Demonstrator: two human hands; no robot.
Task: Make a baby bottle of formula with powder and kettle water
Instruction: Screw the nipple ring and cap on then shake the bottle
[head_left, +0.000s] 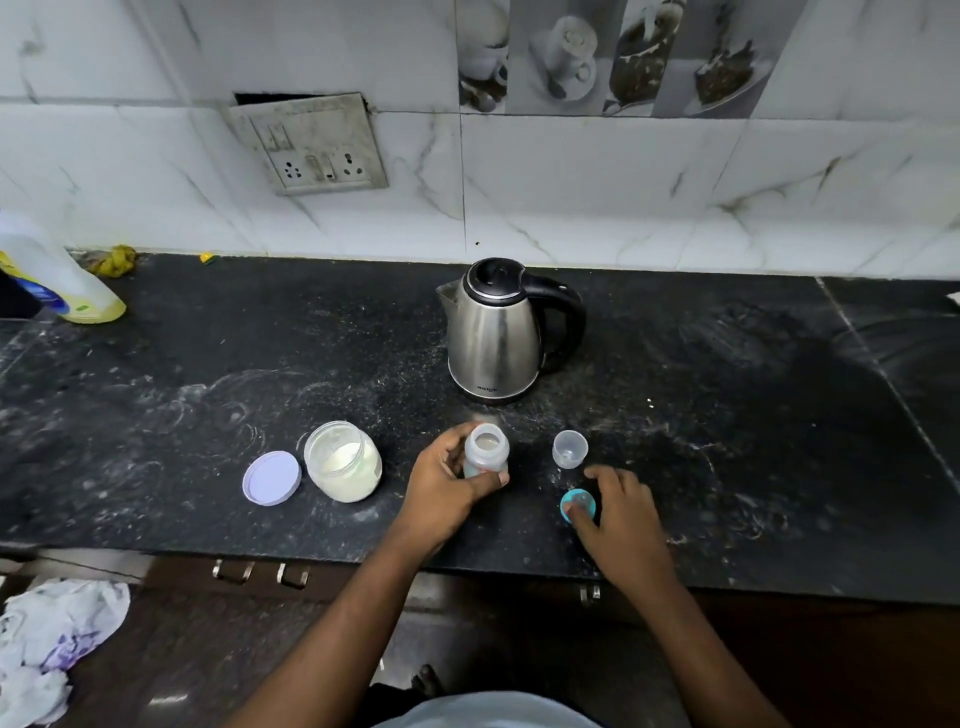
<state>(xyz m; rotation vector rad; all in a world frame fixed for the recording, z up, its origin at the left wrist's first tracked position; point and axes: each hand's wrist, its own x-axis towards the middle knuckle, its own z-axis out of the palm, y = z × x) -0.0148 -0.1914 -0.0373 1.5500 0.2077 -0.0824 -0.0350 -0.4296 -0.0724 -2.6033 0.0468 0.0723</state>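
Head view, we go left to right. Far left edge, at 9 o'clock of the frame: a white and yellow detergent bottle (57, 280) on the black counter (727, 415), with a yellow rag (115, 260) just at its 1 o'clock against the wall. A wall socket plate (311, 145) sits at 11 o'clock of the frame. Crumpled white cloth or bags (52, 649) lie on the floor at 8 o'clock.

Next we see a purple lid (271, 478) lying flat, inner side up, just beside the open powder jar (343, 461) at the jar's 8 o'clock. The jar is upright with pale powder inside.

At 3 o'clock of the jar, the left hand (441, 488) grips the baby bottle (485, 451), fingers behind and thumb across the front. The bottle stands upright on the counter near frame centre with its top open and something whitish inside.

The steel kettle (498, 332) stands at 12 o'clock of the bottle, apart from it, with its lid shut, spout at 9 o'clock and black handle at 3 o'clock.

A clear cap (570, 449) sits mouth up at 3 o'clock of the bottle, near but not touching. At the cap's 6 o'clock is a teal nipple ring (577, 503) on the counter. The right hand (623, 514) is spread wide over it, with the thumb tip on the ring and the fingers not closed round anything.
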